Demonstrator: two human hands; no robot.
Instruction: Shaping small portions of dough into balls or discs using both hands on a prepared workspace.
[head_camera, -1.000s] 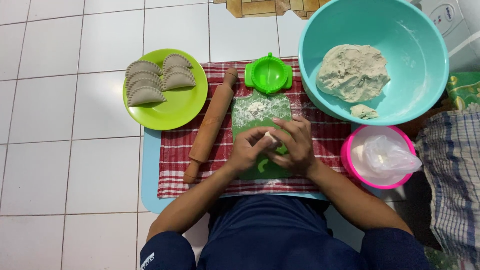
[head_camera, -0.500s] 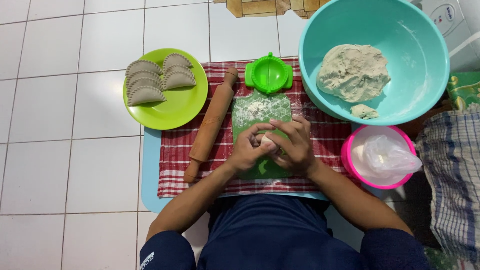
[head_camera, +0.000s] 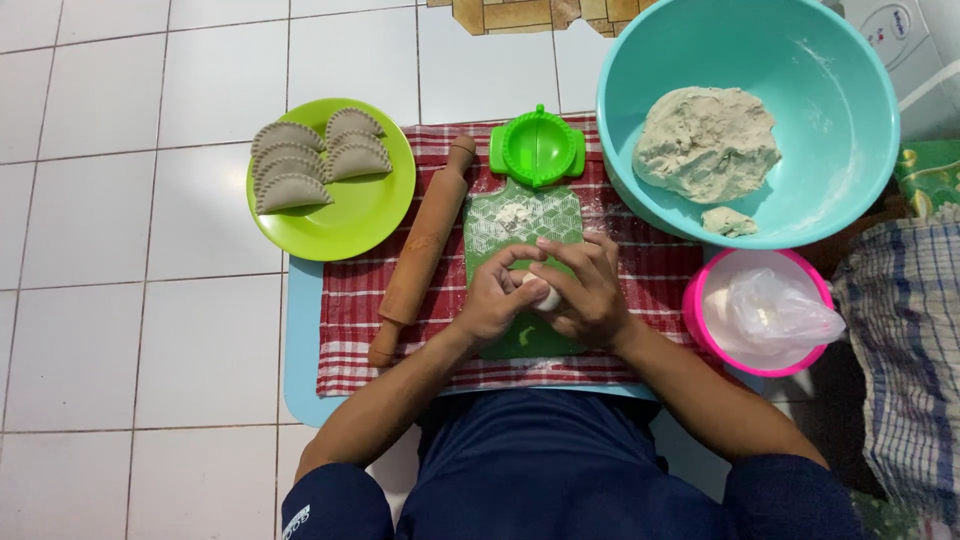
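both hands (head_camera: 545, 292) cupped around dough ball (head_camera: 545, 296) (fingers curled)

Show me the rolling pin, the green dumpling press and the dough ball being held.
rolling pin (head_camera: 422, 250), head view, mid barrel
green dumpling press (head_camera: 538, 148), head view, centre dish
dough ball (head_camera: 547, 296), head view, exposed side

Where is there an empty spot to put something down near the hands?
Bare cloth lies left of the rolling pin, below the green plate. Crowded: both hands, left hand and right hand, cover the green board, hemmed by the bowl.
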